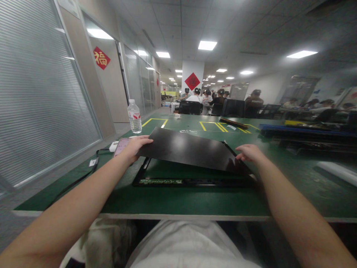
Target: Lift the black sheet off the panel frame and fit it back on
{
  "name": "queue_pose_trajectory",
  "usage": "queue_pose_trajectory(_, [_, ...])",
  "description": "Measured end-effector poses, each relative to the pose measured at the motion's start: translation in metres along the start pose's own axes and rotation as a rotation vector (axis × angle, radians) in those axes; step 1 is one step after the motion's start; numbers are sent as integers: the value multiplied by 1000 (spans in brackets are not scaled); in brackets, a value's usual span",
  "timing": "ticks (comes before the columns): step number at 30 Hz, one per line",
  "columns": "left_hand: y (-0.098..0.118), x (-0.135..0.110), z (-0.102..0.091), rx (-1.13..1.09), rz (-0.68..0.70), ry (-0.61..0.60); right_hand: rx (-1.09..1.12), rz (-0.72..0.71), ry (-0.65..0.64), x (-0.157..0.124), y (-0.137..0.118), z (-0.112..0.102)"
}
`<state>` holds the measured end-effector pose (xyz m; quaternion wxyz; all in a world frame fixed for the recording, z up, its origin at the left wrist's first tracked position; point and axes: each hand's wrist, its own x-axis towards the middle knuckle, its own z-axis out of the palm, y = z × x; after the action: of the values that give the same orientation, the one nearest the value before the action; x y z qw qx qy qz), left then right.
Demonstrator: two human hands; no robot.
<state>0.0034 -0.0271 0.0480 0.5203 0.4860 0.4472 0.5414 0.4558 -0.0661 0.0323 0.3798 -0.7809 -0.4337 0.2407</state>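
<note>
A thin, dark, glossy screen panel (184,149) is tilted over a black rectangular frame (217,182), its left end raised higher than its right. My left hand (137,146) grips the panel's left edge, thumb on top. At the opposite end, my right hand (248,153) has its fingers curled at the right edge, where panel and frame lie close together. Whether those fingers hold the panel or the frame's side is hard to make out. A green circuit strip (161,181) shows along the near-left side of the frame. The panel covers much of the frame's far side.
A water bottle (134,116) stands at the far left of the green table (178,203). Beside my left hand lie a phone (122,146) and a black cable (83,181). Long dark and blue strips (301,131) are stacked at right, near a white roll (338,173). People sit farther back.
</note>
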Motion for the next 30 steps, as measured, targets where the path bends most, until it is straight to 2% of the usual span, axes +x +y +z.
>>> queue_pose_trajectory(3, [-3,1,1,18,-12,-45,-22,-9,8,2,2,-1])
queue_pose_trajectory(11, [-4,0,4,29,-34,-44,-42,3,-13,8,6,-3])
queue_pose_trajectory(18, [-4,-4,8,54,-38,-13,-115,6,-3,3,1,-4])
queue_pose_trajectory(30, [-10,1,4,128,-39,-47,-182,-13,-5,4,2,-4])
